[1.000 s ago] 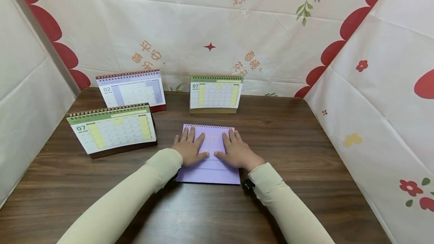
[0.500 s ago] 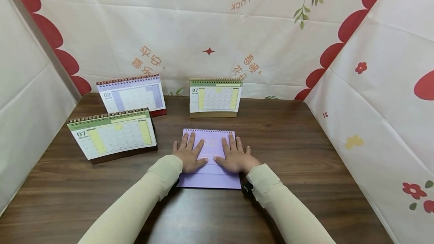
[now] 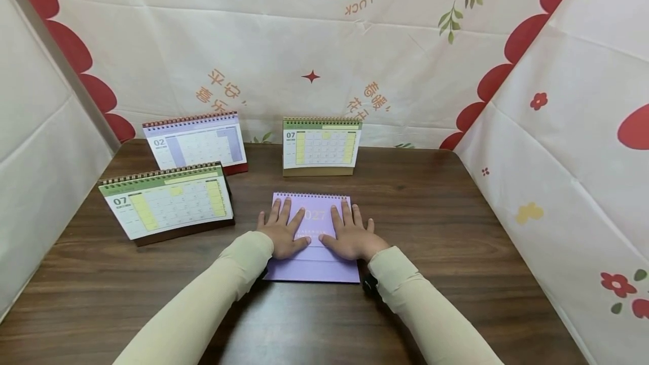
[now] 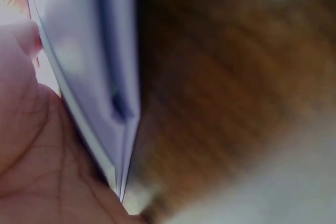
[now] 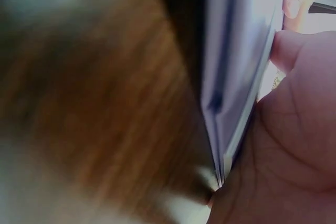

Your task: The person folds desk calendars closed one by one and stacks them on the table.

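A purple spiral-bound desk calendar (image 3: 313,271) marked 2027 lies folded flat on the table in the head view. My left hand (image 3: 281,234) rests spread on its left half, fingers straight and pointing at the binding. On the right half my right hand (image 3: 354,236) lies the same way, its thumb close to the left thumb. In the left wrist view the calendar's layered edge (image 4: 86,77) runs beside the palm (image 4: 37,156). The right wrist view has the same stacked edge (image 5: 231,93) against the right palm (image 5: 294,145).
Three desk calendars stand upright on the wooden table (image 3: 436,230): a green-topped one (image 3: 172,204) at left, a purple-topped one (image 3: 200,142) behind it, and another green-topped one (image 3: 322,148) at the back middle. A printed white cloth (image 3: 284,44) hangs behind and along the sides.
The head view has tilted a little, so the scene sits slightly lower in it. The right hand's little finger now shows spread out; both hands stay on the purple calendar.
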Demonstrator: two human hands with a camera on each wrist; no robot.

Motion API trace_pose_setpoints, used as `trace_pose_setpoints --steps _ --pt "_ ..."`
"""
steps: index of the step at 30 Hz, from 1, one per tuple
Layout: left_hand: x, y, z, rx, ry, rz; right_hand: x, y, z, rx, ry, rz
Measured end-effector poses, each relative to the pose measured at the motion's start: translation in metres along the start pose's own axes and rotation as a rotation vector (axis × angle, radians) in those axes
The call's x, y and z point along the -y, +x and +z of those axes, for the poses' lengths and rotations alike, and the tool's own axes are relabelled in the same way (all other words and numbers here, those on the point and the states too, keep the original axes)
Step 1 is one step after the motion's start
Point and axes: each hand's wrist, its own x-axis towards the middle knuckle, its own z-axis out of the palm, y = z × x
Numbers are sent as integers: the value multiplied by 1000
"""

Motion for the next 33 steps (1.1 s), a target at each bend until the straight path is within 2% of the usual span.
trace_pose_setpoints --steps 6,13,17,25,33 --pt "1 3 3 -9 2 -6 1 -1 0 -8 -16 -4" --pt "-6 -8 -11 -9 6 6 4 -7 -6 -17 -21 -15" --pt "-5 -7 -8 -12 7 4 6 -10 -8 -21 -14 -24" --pt "-6 -10 -12 -25 -27 21 5 -10 -7 -33 -46 -27" --pt "-9 -13 -15 15 -4 -8 7 -11 -7 -9 -73 -32"
